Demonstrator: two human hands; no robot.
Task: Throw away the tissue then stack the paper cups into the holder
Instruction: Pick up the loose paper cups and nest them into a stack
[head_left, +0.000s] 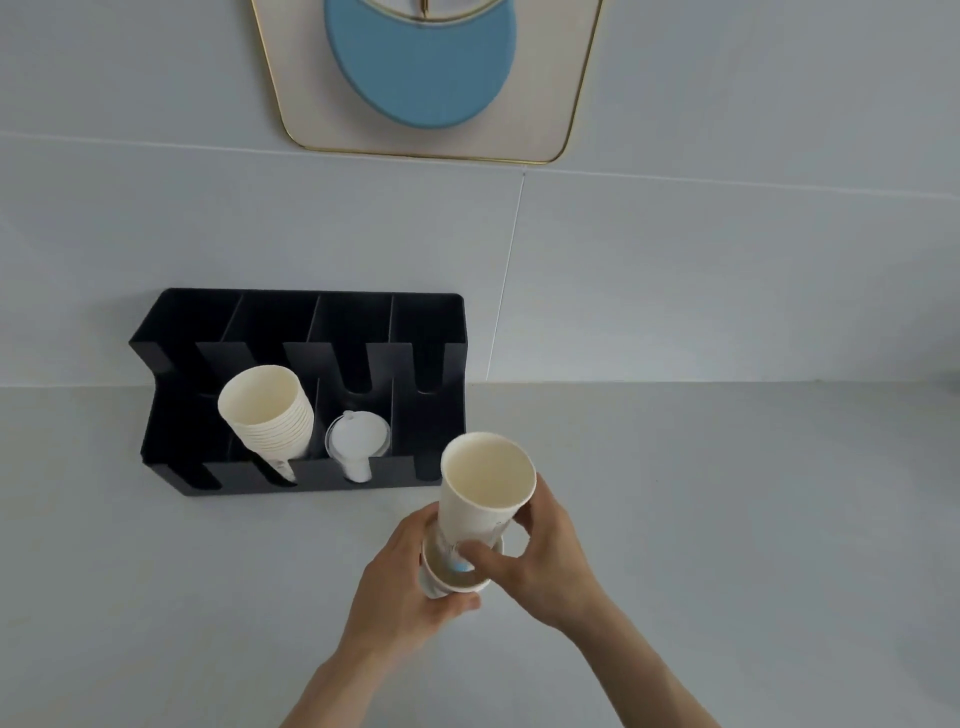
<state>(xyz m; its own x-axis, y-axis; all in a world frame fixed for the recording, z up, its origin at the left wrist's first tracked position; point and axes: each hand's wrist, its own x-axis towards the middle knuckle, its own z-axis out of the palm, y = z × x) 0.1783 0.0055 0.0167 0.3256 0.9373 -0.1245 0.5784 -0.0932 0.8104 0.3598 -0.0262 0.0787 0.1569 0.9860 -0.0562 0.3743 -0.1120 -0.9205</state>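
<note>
A black cup holder with several slots stands against the wall on the grey counter. In its second slot lies a stack of white paper cups, mouths facing me. Above the counter, right of the holder, my right hand grips a white paper cup by its side. Its base sits inside the mouth of a lower paper cup, which my left hand holds from the left and below. No tissue is in view.
Clear plastic lids sit in the holder's third slot. The other slots hold nothing. A gold-framed wall piece with a blue disc hangs above. The grey counter stretches to the right.
</note>
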